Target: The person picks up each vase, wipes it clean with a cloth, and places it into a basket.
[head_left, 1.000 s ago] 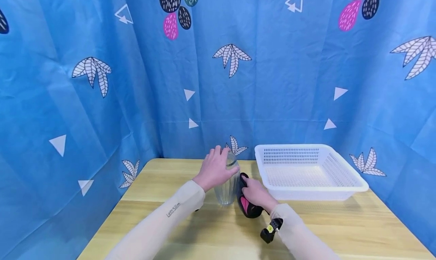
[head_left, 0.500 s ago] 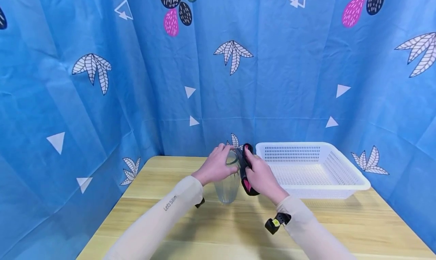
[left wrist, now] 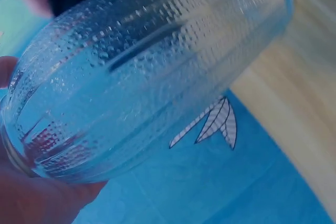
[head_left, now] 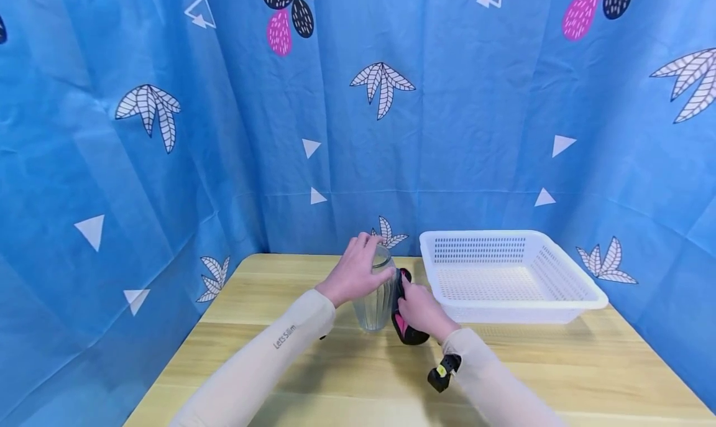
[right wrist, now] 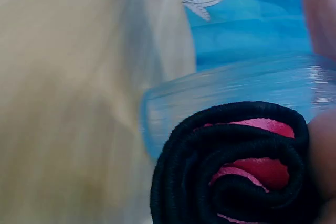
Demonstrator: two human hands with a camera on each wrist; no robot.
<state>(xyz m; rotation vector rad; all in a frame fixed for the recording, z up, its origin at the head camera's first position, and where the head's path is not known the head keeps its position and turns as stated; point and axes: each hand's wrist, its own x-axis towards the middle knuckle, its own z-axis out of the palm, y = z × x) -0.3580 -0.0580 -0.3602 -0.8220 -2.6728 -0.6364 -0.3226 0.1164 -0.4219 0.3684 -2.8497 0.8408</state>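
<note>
A clear ribbed glass point(head_left: 372, 306), tall like a vase, stands on the wooden table. My left hand point(head_left: 355, 270) grips its top, thumb on the near side and fingers over the far rim. My right hand point(head_left: 423, 309) holds a rolled black cloth with a pink inner side point(head_left: 411, 334) along the right side of the glass. In the right wrist view the coiled end of the rolled cloth point(right wrist: 231, 182) faces the camera, overlapping the glass point(right wrist: 226, 85). The left wrist view shows the dimpled wall of the glass point(left wrist: 152, 77), with dark cloth behind it.
A white perforated plastic basket point(head_left: 509, 306) sits at the back right of the wooden table point(head_left: 537, 365). A blue patterned curtain point(head_left: 470, 135) hangs behind and along the sides.
The right hand lifted the rolled cloth toward the rim of the glass half a second ago, and has come back down along its side. The left hand keeps its grip on the glass.
</note>
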